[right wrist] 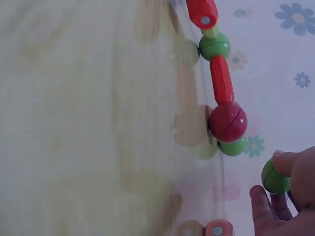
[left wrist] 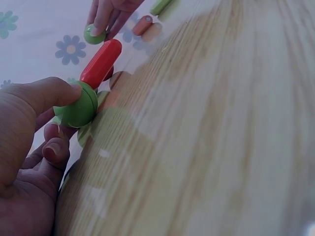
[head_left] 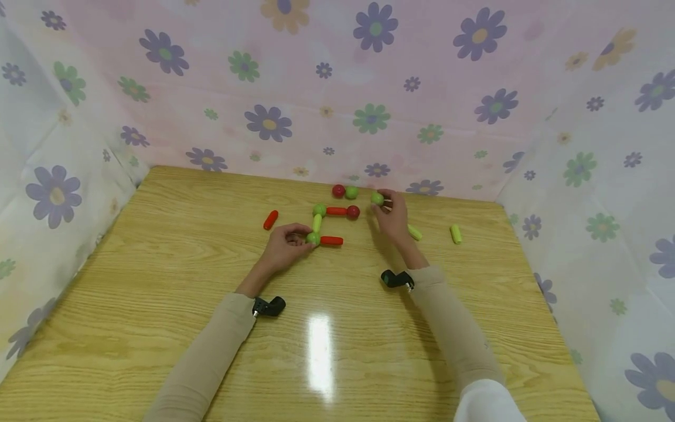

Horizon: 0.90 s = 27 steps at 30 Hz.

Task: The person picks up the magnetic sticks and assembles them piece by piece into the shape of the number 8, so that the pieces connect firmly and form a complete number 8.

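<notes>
Presently my left hand pinches a green plastic ball between thumb and fingers, low on the wood-grain desk. That ball is one corner of a small chain of pieces. A red plastic rod runs off from it to the right of my left hand and touches it. A pale green rod runs from it away from me, up to a second green ball. From there another red rod leads right to a dark red ball, which lies just left of my right hand. In the left wrist view the held ball sits under my thumb, with the red rod joined to its far side.

My right hand pinches a separate green ball at its fingertips, at the far side of the hand and apart from the chain. The right wrist view shows this ball gripped by thumb and fingers, near the dark red ball but not touching it.

Loose pieces: a red ball and a green ball lie touching each other, beyond the chain and left of my right hand. A loose red rod lies beyond my left hand, slightly to its left. Two yellow-green rods lie right of my right hand, one partly hidden by it.
</notes>
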Motion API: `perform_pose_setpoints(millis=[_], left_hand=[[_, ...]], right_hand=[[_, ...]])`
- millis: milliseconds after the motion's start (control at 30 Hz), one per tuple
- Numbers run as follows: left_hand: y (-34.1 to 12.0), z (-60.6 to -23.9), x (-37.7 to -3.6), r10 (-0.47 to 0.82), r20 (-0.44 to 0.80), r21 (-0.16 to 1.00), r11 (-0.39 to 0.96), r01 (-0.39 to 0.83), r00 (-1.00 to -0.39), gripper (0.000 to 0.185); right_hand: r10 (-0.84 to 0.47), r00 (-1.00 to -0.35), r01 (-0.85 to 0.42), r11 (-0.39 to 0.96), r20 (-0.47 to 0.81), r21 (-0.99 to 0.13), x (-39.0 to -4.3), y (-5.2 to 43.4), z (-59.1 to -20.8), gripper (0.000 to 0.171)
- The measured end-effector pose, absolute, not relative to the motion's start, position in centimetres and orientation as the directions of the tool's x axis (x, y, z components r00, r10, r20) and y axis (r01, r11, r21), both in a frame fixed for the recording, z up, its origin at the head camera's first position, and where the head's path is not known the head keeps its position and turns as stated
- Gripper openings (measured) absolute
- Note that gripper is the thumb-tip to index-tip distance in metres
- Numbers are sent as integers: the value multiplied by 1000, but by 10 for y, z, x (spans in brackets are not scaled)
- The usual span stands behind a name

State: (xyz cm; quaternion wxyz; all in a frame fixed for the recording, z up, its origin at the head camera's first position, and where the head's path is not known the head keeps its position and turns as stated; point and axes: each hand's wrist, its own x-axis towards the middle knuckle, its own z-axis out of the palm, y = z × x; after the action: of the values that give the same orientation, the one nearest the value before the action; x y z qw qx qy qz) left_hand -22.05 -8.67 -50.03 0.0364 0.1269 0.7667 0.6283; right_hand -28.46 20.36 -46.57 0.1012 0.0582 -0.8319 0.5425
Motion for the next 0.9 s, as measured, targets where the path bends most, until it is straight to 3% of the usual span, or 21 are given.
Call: perform_pose_setpoints(millis=[333,600,900], left_hand=[[-87,-499,-219,241,100,977,158,141,-965,28],[-87,-499,-219,238,97,978,155,137,-966,29],[-87,-498,-218,241,112,972,173,156,-964,30]], right_hand=[[27,-997,-63,213,71,-975,-255,190,-468,40],[-89,-987,121,126,-132,-985,-233,191,-473,48],[-217,-967,117,81,-132,-990,-225,199,-481,45]])
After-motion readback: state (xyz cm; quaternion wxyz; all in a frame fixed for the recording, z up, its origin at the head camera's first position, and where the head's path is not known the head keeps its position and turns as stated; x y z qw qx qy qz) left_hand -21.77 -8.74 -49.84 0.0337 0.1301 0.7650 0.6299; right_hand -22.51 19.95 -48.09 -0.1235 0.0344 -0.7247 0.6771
